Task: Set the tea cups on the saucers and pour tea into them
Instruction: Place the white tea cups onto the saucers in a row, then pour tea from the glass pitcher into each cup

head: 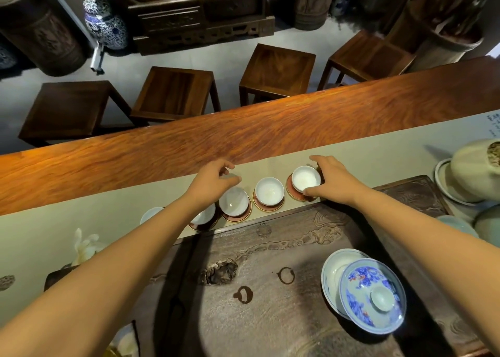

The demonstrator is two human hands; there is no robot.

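Observation:
Several small white tea cups stand in a row on the pale runner [351, 151]. The rightmost cup [305, 178] sits on a red saucer [291, 193]; my right hand [334, 180] grips its rim with thumb and fingers. The middle cup [269, 190] sits on its own saucer [267, 207]. A third cup [233, 201] stands on a saucer [238, 217], just below my left hand [213, 182], which hovers with loosely curled fingers and holds nothing. My left forearm partly hides two more cups [203, 216] [150, 214]. A blue-and-white lidded gaiwan [372, 294] stands on the tea tray.
The dark carved tea tray [257, 289] fills the near side. Pale ceramic jars [470, 172] crowd the right end. A white flower ornament [85, 247] lies at the left. Beyond the runner is the wooden table top [243, 132], with stools [173, 94] behind.

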